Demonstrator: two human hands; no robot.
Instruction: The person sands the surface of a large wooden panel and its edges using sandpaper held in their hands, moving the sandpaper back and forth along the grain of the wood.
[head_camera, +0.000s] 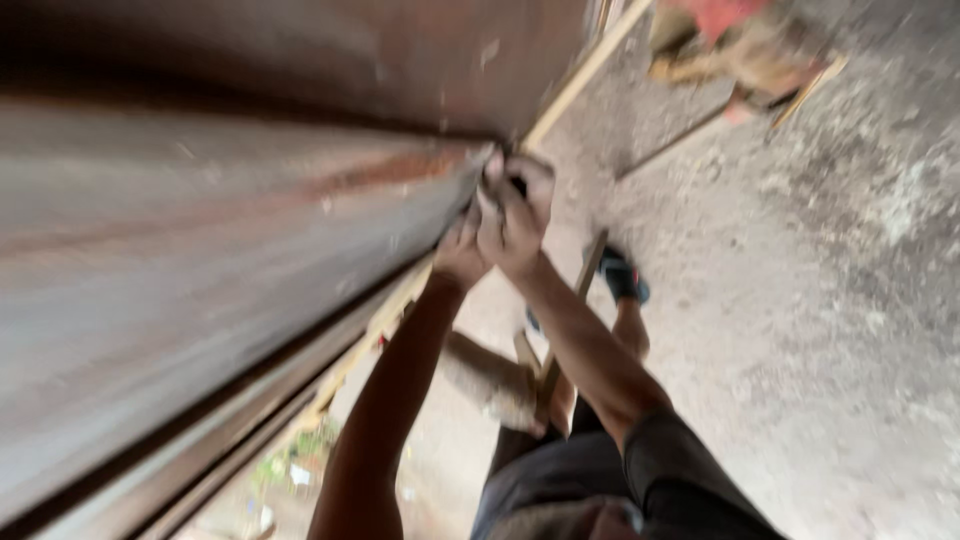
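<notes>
The head view is tilted and blurred. A large rusty brown metal panel (210, 230) fills the left side. My right hand (515, 215) is closed around a small dark object, too blurred to name, pressed against the panel's edge. My left hand (458, 255) sits just below it, fingers curled against the same edge; what it holds, if anything, is hidden. Both forearms reach up from the lower middle.
Rough grey concrete floor (800, 300) spreads to the right. Thin wooden strips (585, 70) lie along the panel's base. A wooden stick (570, 320) stands by my sandalled foot (622, 278). Scrap wood and something red (740, 40) are piled at the top right.
</notes>
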